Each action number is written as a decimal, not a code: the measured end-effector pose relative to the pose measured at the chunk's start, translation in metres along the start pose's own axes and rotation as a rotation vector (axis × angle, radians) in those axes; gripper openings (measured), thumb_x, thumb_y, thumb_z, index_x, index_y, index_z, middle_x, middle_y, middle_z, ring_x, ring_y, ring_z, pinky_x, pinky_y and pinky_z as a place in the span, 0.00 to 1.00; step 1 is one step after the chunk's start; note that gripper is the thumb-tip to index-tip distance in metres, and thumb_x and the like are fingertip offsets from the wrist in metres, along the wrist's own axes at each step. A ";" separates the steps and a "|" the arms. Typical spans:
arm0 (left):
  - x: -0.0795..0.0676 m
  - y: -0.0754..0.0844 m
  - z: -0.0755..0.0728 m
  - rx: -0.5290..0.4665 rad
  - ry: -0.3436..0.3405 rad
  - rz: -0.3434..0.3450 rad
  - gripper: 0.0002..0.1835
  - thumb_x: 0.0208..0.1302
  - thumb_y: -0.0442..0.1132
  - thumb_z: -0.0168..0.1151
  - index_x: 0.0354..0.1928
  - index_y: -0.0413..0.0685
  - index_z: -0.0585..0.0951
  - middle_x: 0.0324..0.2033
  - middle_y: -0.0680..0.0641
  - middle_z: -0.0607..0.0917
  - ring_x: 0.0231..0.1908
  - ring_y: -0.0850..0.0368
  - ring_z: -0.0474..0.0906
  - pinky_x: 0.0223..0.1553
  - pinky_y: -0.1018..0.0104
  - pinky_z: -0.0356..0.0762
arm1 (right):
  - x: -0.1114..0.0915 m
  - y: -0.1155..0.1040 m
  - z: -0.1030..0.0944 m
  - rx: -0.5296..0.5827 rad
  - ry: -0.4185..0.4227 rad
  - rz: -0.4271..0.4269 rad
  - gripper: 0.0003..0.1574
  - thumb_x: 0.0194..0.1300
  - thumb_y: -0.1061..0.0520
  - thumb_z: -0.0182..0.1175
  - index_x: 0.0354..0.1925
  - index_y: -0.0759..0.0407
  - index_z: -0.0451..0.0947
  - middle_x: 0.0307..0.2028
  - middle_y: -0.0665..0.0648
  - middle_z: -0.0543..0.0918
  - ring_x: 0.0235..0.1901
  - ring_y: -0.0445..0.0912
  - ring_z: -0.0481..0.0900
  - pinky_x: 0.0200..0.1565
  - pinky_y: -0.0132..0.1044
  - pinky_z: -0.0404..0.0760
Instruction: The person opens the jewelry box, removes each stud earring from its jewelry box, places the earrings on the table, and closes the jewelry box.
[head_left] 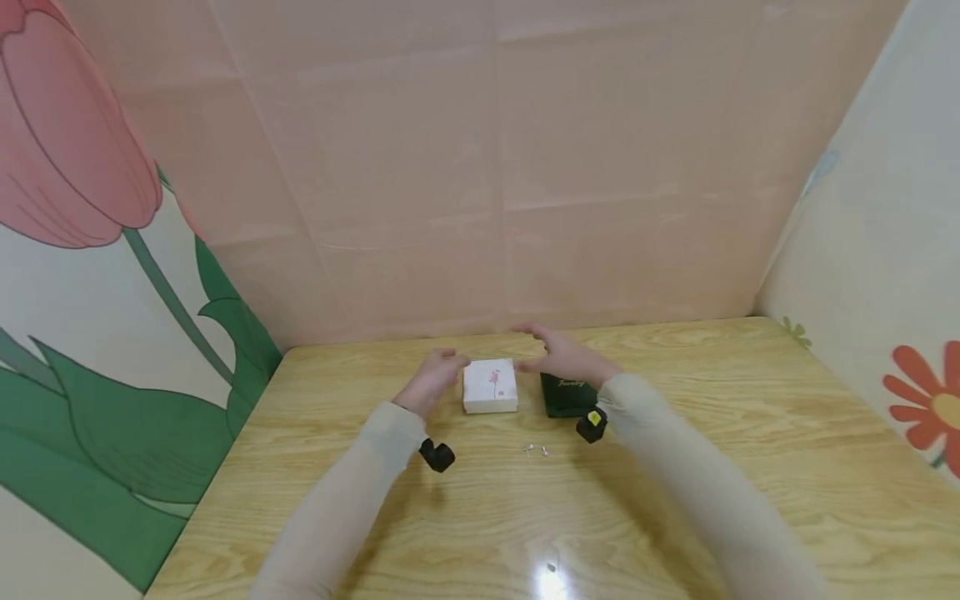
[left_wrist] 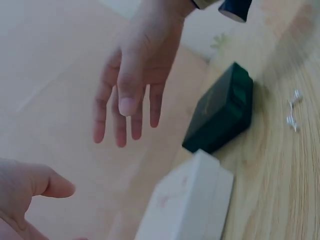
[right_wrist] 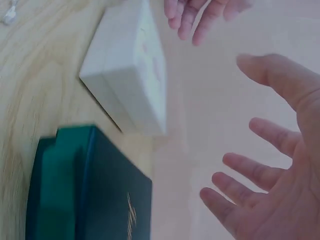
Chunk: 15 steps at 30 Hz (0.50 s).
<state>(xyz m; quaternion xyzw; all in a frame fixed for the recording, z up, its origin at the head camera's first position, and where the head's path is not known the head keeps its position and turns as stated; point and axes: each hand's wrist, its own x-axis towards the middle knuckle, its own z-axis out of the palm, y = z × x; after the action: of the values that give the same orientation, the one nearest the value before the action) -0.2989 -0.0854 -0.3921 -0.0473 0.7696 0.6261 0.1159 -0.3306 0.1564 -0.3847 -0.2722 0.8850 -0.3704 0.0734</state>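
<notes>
One low white box point(head_left: 490, 386), nearly square, with crisp edges and a matt, card-like skin. Sits flat on the wood-grain counter point(head_left: 750, 433), near the far edge, with a seam round the side between lid and base. Carries a printed pink flower point(head_left: 494, 377) on top, bloom toward the far side, thin stem toward the near side. Turns one straight side to the near edge; too close to square for a clear long axis.

Just to the right, apart from the white card, a closed green box point(head_left: 567, 404), dark and smooth, with gold lettering upright from the near side and a raised tab point(right_wrist: 62, 170) on the near face. Partly hidden in the head view; cannot tell the long axis.

Nearer, in front of the gap between the boxes, two silvery trinkets point(left_wrist: 291, 121), tiny, shiny, with slender parts; too small for finer detail.

Left hand point(head_left: 435, 379) beside the white box's far left corner, fingers apart from the thumb, clear of the card. Right hand point(head_left: 567, 356) raised above the green box, fingers spread, thumb well away from the rest.

Behind, a creased pink sheet point(head_left: 420, 167); on both arms, cream sleeves point(head_left: 337, 508) of soft cloth.
</notes>
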 end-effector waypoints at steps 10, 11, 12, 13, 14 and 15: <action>-0.029 0.030 0.039 -0.046 0.046 0.203 0.29 0.68 0.38 0.52 0.68 0.35 0.62 0.66 0.36 0.67 0.66 0.42 0.63 0.66 0.50 0.62 | -0.045 0.025 -0.034 0.048 0.083 -0.008 0.43 0.65 0.46 0.63 0.72 0.51 0.57 0.71 0.63 0.60 0.69 0.66 0.55 0.66 0.64 0.53; -0.030 0.030 0.043 -0.057 0.032 0.218 0.29 0.68 0.38 0.52 0.68 0.35 0.62 0.66 0.37 0.67 0.66 0.42 0.63 0.66 0.50 0.62 | -0.048 0.028 -0.037 0.058 0.081 -0.009 0.43 0.65 0.47 0.63 0.72 0.51 0.57 0.71 0.64 0.59 0.69 0.66 0.55 0.66 0.64 0.53; -0.032 0.031 0.047 -0.068 0.018 0.229 0.29 0.68 0.38 0.51 0.68 0.35 0.62 0.66 0.37 0.67 0.67 0.43 0.63 0.66 0.50 0.62 | -0.051 0.031 -0.038 0.060 0.077 -0.006 0.43 0.66 0.47 0.62 0.73 0.51 0.56 0.71 0.64 0.59 0.69 0.66 0.55 0.66 0.65 0.53; -0.034 0.032 0.051 -0.073 0.006 0.235 0.29 0.68 0.38 0.52 0.69 0.36 0.62 0.67 0.37 0.66 0.67 0.43 0.62 0.66 0.50 0.62 | -0.053 0.034 -0.039 0.062 0.069 -0.002 0.43 0.66 0.47 0.62 0.73 0.52 0.55 0.71 0.64 0.59 0.69 0.66 0.55 0.66 0.65 0.53; -0.035 0.031 0.055 -0.070 -0.010 0.238 0.29 0.68 0.39 0.51 0.69 0.37 0.62 0.68 0.38 0.66 0.68 0.44 0.62 0.66 0.50 0.61 | -0.055 0.038 -0.040 0.064 0.060 0.005 0.44 0.66 0.47 0.61 0.73 0.52 0.55 0.71 0.64 0.58 0.69 0.66 0.56 0.66 0.65 0.54; -0.037 0.031 0.059 -0.063 -0.029 0.240 0.30 0.69 0.41 0.51 0.70 0.37 0.61 0.69 0.39 0.65 0.68 0.44 0.61 0.67 0.50 0.61 | -0.056 0.041 -0.040 0.064 0.048 0.010 0.44 0.66 0.47 0.61 0.73 0.52 0.54 0.71 0.65 0.58 0.69 0.66 0.56 0.66 0.65 0.54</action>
<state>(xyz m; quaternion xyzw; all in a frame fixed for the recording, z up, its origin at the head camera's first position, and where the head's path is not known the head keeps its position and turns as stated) -0.2632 -0.0243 -0.3647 0.0506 0.7480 0.6599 0.0496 -0.3140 0.2351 -0.3881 -0.2563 0.8755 -0.4047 0.0630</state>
